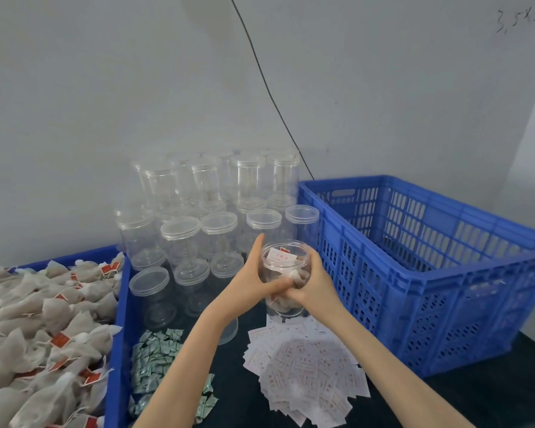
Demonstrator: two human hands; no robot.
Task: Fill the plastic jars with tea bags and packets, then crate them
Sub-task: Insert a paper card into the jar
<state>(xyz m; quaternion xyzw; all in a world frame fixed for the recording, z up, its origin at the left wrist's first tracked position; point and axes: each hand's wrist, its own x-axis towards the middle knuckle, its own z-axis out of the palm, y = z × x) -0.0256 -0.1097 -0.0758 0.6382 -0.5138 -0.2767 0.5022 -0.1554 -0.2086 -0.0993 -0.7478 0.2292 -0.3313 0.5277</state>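
A clear plastic jar stands open on the dark table, holding several tea bags and a white slip with red print near its mouth. My left hand wraps round its left side, thumb across the front. My right hand grips the right side, fingers curled round the wall. A loose clear lid lies under my left wrist. Tea bags with red tags fill the blue tray on the left. Green packets and white-red slips lie in piles near me.
Stacked lidded empty jars stand against the wall behind the held jar. A large blue crate sits at the right, its inside looking bare. A black cable runs down the wall.
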